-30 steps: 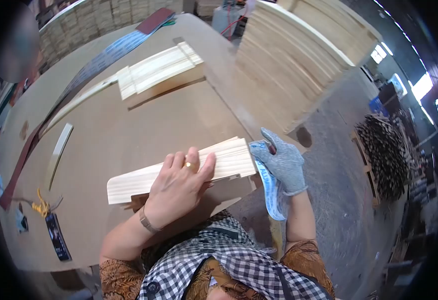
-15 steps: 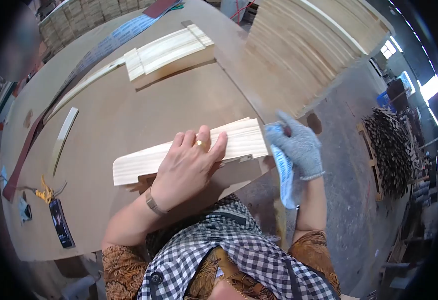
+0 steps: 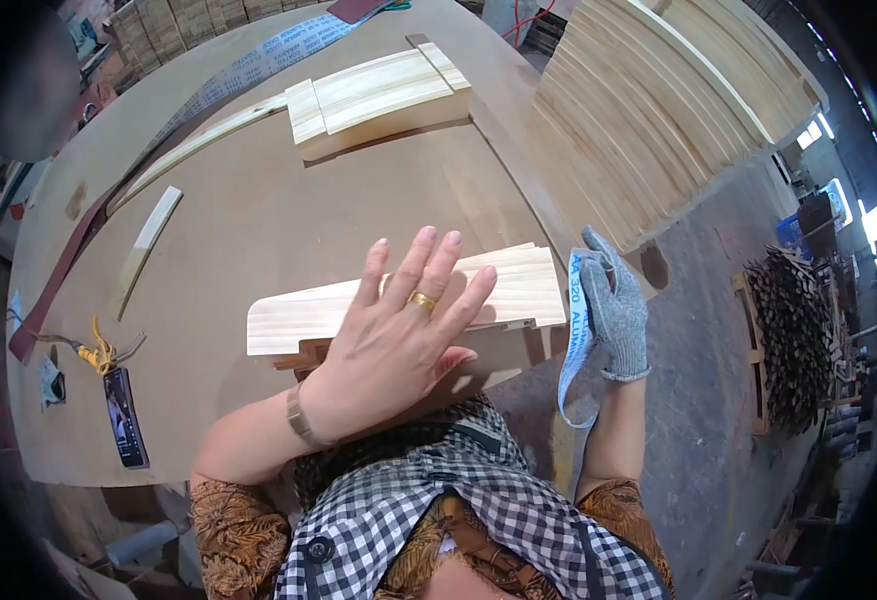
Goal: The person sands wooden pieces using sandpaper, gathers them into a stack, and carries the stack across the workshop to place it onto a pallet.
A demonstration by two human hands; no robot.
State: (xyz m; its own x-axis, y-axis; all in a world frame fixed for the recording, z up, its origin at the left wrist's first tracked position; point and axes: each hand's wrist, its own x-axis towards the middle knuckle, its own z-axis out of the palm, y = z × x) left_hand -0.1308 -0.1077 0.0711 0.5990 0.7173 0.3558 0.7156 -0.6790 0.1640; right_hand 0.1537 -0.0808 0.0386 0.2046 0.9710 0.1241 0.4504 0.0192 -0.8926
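Note:
Bare, with a gold ring, my left hand (image 3: pixel 394 325) is spread over a stack of pale wooden pieces (image 3: pixel 519 285) near the front edge of the table, its fingers apart. Whether the palm touches the wood is hard to tell. Just right of the wood's end, my right hand (image 3: pixel 614 305), in a grey knitted glove, is closed on a strip of sandpaper (image 3: pixel 577 345) with blue print on its backing. The strip hangs down and curls at its lower end.
On the table (image 3: pixel 249 250) lie another stack of wooden pieces (image 3: pixel 379 95), a long sanding belt (image 3: pixel 249 75), a thin wooden strip (image 3: pixel 149 245), a phone (image 3: pixel 125 420) and a yellow-handled tool (image 3: pixel 97 350). A tall wood stack (image 3: pixel 649 120) stands at the back right.
My left hand has gone from gripping the wood with bent fingers to lying spread over it. My right hand has turned more upright, with the sandpaper strip still in it.

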